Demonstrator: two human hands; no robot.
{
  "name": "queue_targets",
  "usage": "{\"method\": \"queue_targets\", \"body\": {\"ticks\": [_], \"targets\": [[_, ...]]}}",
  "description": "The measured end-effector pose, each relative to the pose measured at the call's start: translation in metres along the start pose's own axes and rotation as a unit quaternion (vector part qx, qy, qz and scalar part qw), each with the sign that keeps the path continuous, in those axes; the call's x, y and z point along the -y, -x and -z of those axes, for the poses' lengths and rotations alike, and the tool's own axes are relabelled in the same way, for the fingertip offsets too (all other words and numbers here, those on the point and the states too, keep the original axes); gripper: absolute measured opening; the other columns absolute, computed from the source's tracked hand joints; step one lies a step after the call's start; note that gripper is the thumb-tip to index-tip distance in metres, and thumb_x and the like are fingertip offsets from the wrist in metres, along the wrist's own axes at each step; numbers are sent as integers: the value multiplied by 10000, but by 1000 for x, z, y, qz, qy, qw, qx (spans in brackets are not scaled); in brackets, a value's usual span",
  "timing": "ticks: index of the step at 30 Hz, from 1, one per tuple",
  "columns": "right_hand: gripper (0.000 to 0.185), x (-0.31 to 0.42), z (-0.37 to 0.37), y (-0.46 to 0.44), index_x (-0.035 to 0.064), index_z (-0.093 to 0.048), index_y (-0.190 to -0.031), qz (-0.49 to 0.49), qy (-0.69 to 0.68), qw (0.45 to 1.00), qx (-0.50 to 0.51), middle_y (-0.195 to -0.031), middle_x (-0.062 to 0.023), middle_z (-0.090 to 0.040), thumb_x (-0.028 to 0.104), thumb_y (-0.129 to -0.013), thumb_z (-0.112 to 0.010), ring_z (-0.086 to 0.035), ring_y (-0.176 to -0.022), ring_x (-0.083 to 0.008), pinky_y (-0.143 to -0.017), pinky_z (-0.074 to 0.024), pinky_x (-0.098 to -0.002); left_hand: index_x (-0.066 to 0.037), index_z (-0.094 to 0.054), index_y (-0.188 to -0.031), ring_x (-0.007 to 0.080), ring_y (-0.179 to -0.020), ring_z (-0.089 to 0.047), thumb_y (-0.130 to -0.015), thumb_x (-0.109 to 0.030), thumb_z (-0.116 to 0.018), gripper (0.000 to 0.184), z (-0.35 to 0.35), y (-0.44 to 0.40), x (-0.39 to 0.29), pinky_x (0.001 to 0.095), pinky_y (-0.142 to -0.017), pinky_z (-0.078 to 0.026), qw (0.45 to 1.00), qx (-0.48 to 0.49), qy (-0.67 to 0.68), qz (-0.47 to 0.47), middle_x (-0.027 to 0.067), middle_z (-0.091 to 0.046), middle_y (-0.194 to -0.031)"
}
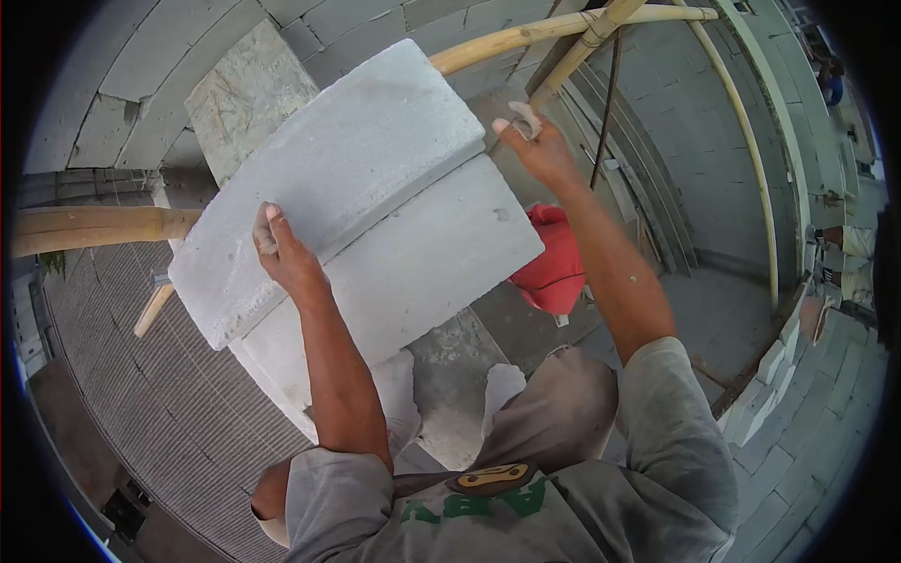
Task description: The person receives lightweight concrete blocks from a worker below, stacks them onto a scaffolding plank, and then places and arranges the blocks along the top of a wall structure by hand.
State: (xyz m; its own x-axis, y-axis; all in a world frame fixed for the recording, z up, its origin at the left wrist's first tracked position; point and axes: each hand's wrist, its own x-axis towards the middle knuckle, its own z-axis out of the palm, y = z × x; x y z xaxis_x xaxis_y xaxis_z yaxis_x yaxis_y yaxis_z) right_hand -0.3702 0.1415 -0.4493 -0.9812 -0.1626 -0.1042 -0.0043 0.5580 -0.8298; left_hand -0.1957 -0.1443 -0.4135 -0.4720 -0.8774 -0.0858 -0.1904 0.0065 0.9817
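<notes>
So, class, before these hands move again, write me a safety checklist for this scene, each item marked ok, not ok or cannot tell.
1. Upper block free of large breaks on its visible faces: ok.
2. Left hand firmly on the upper block: cannot tell; it overlaps the block, but contact is unclear.
3. Right hand on the upper block: not ok; it is raised beyond the block's right end.
4. Upper block flush with the lower block: not ok; the lower one juts out towards the person.
5. Red item beyond the lower block identified: cannot tell; partly hidden.
</notes>
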Motion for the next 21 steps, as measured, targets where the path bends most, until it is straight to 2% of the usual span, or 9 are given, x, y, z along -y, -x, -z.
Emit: {"method": "queue_targets", "body": {"ticks": [2, 6, 8, 11, 13, 14, 15, 18, 21], "targets": [[534, -47, 44, 51, -17, -553, -1175, 72, 78, 993, -40, -1149, -221, -574, 373, -821, -641, -573, -1053, -312, -865, -454, -358, 47, -488, -1245, 254, -1157, -472, -901, -414, -540, 578, -28, 37, -19, 359, -1012, -320, 998, 53, -11, -19, 169, -514, -1225], [468, -160, 123, 167, -14, -568, -1134, -91, 62, 971, -214, -1103, -215, -584, 277, -789, -689, -584, -991, -346, -840, -463, -363, 42, -529, -1193, 247, -1099, -508, -919, -400, -524, 521, -69, 72, -23, 369, -970, -375, 979, 192, 39, -53, 167, -558, -1152], [513, -187, 145, 224, -20, -566, -1128, -226, 117, 939, -233, -1079, -227, -587, 301, -757, -715, -582, -986, -357, -841, -464, -383, 38, -542, -1179, 247, -1059, -538, -930, -380, -508, 487, -95, 91, -28, 373, -960, -389, 967, 245, 51, -48, 165, -572, -1138], [642, -214, 138, 294, -27, -517, -1186, -292, 223, 914, -174, -1129, -253, -550, 349, -718, -743, -540, -1070, -376, -893, -447, -395, 35, -555, -1164, 243, -1007, -569, -941, -353, -495, 452, -122, 123, -26, 371, -940, -407, 947, 315, 60, -21, 167, -587, -1117], [824, -241, 119, 337, -30, -425, -1285, -257, 284, 917, -110, -1236, -254, -498, 422, -685, -764, -468, -1166, -386, -960, -404, -395, 36, -561, -1155, 236, -980, -582, -944, -339, -491, 436, -131, 145, -22, 367, -925, -415, 933, 354, 64, 7, 166, -595, -1105], [939, -236, 114, 347, -6, -319, -1350, -277, 281, 916, -69, -1310, -259, -406, 465, -669, -764, -385, -1236, -389, -1007, -356, -428, 36, -564, -1151, 231, -970, -585, -944, -334, -490, 430, -132, 154, -19, 365, -917, -417, 928, 367, 66, 18, 163, -599, -1098], [1059, -227, 107, 351, 19, -213, -1414, -294, 277, 915, -25, -1384, -264, -314, 507, -654, -764, -302, -1307, -392, -1053, -308, -461, 37, -566, -1146, 227, -960, -589, -945, -329, -490, 424, -130, 161, -17, 362, -910, -420, 924, 376, 67, 29, 160, -602, -1092], [1181, -182, 93, 332, 58, -75, -1459, -322, 322, 890, -4, -1453, -259, -193, 569, -636, -752, -162, -1368, -407, -1065, -231, -561, 33, -573, -1134, 216, -941, -593, -945, -329, -489, 416, -121, 170, -9, 357, -881, -428, 922, 383, 46, 41, 148, -612, -1074], [1235, -164, 77, 290, 64, -22, -1466, -310, 357, 881, -7, -1478, -262, -119, 585, -619, -755, -68, -1385, -426, -1056, -161, -624, 26, -583, -1122, 209, -919, -596, -948, -328, -486, 407, -113, 166, -8, 351, -864, -433, 930, 364, 38, 29, 141, -619, -1062]]}}
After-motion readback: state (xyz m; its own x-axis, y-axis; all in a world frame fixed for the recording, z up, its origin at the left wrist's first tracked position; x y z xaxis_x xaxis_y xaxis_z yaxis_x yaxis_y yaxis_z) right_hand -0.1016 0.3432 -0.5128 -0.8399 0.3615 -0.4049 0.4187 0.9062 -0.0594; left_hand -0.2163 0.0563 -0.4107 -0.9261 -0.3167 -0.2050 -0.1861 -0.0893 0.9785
